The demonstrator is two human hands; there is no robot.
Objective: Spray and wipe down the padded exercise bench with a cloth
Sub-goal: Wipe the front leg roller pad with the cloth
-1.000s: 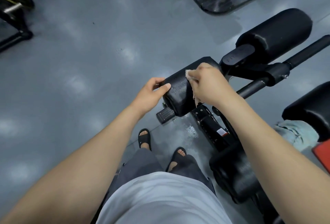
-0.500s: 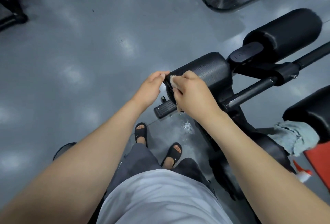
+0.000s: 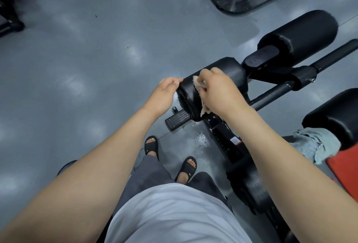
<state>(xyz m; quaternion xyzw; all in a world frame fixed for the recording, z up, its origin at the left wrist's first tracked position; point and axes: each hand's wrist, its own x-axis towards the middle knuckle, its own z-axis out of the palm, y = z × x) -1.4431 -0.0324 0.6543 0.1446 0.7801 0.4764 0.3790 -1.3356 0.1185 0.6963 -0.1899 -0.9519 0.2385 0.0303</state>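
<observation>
Since half a second ago, I see the right hand (image 3: 220, 91) has slid a little toward 2 o'clock along the near roller pad (image 3: 226, 72), just 1 o'clock of centre. The left hand (image 3: 164, 95) has kept its place, gripping the pad's end with fingertips hidden behind the edge. Right fingers curl around a beige cloth (image 3: 198, 85) and press it to the pad. Most of the cloth is buried under the palm, with one tail hanging toward 6 o'clock. At 4 o'clock a blue-grey rag (image 3: 313, 144) drapes on the bench, its near edge behind my forearm.
</observation>
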